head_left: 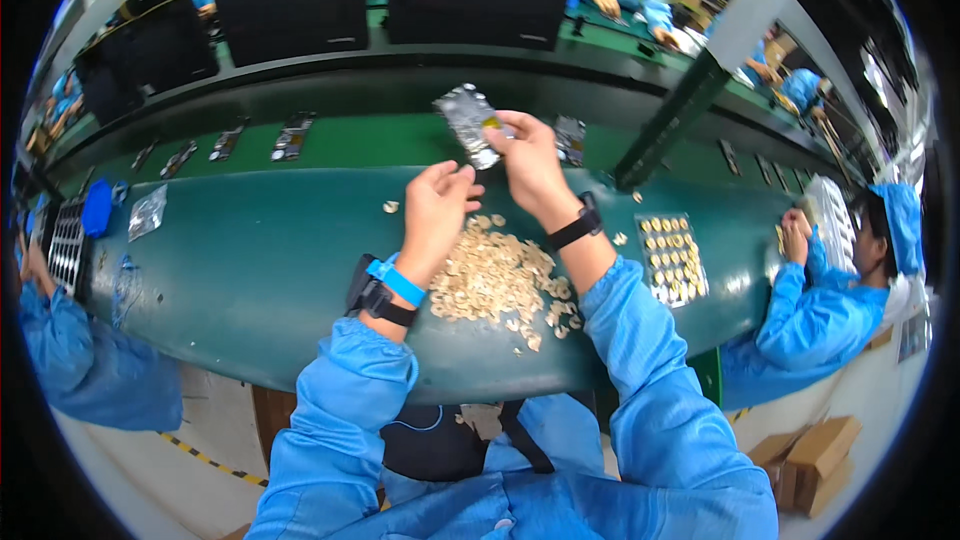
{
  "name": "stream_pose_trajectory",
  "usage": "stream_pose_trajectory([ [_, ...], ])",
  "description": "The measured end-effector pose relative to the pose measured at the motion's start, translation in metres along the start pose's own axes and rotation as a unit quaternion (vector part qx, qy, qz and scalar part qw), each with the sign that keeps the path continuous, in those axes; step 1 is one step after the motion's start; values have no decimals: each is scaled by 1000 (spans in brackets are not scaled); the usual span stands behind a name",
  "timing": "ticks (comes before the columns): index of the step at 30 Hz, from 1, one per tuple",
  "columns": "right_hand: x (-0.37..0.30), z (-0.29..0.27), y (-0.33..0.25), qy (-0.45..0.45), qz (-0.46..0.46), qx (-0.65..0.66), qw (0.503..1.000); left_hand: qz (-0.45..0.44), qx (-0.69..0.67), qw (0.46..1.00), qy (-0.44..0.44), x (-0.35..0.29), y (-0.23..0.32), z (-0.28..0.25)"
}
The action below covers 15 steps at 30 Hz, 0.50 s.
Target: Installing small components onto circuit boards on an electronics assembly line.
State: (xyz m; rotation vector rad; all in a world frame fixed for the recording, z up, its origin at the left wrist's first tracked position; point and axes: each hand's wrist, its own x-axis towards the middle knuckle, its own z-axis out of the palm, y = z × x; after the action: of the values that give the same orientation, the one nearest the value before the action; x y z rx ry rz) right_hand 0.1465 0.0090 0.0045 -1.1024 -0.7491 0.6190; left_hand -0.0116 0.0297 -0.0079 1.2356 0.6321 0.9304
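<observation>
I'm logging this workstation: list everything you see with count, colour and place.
Table: one, green, centre
Held device: one, silvery, upper centre
Small pieces: many, tan, heaped centrally
Filled tray: one, clear, right of pieces
Rounds: many, gold, in tray
Other devices: several, silvery and dark, beyond table
Bag: one, clear, table's left
Item, kind unclear: one, blue, table's left end
Panels: at least three, black, far side
Post: one, green and grey, right
Boxes: at least two, brown, lower right
Coworkers: several, in blue, left, right, far side
Wristbands: at least three, black and blue, centre
Sleeves: two, blue, lower centre
Left hand: one, bare, near device
Right hand: one, bare, holding device
</observation>
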Motion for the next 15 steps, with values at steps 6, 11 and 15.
stream_pose_trajectory([
  [6, -68, -9, -23, -21, -11, -78, 997, 46, -33, 994, -97, -7, 0, 4],
  [11, -110, -135, -63, 111, -260, -499, 819, 71, 52, 991, -105, -5, 8, 2],
  [15, -139, -233, -72, 147, -154, -626, 750, 123, 164, 975, -88, -3, 0, 4],
])
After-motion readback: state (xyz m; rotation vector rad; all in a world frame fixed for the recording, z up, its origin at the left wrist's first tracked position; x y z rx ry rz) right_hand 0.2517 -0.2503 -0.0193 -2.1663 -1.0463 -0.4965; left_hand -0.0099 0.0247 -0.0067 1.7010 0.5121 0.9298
